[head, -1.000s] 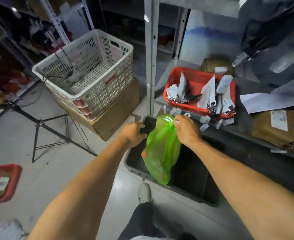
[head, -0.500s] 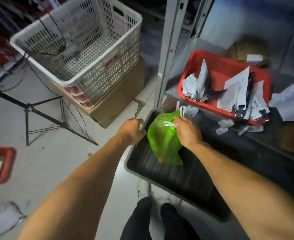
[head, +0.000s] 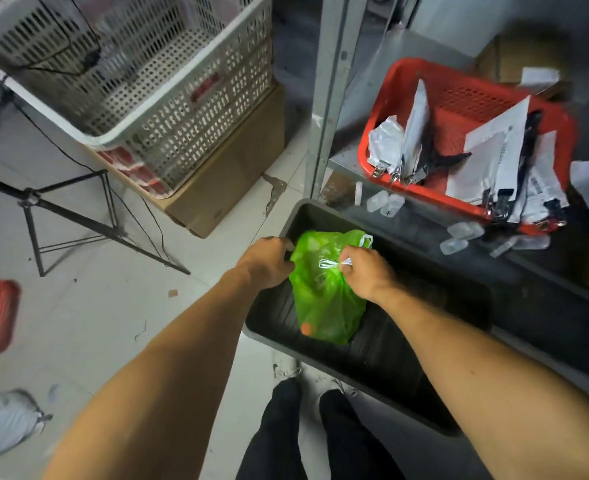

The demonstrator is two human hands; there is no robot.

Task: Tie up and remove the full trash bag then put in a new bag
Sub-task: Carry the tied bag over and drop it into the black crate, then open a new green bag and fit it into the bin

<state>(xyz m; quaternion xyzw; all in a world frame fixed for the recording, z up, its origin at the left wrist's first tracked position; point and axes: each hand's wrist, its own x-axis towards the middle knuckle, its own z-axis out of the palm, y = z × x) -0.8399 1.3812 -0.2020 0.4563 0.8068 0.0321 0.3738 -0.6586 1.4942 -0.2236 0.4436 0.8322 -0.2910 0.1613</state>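
A green trash bag (head: 324, 299), tied at its neck with a white drawstring (head: 331, 264), lies inside a black bin (head: 407, 362) on the floor. My right hand (head: 362, 271) pinches the white drawstring at the bag's top. My left hand (head: 268, 261) is closed on the bin's left rim, touching the bag's side. An orange item shows through the bag's lower part.
A metal shelf post (head: 331, 91) rises behind the bin. A red basket (head: 390, 109) of papers and clips sits on the shelf. A white crate (head: 154, 109) rests on a cardboard box (head: 227, 174) to the left. A black stand (head: 71, 216) crosses the floor.
The green bag has gone from hanging above the bin to lying down inside it. My right hand followed it down, and my view has tilted downward. My left hand stays on the rim.
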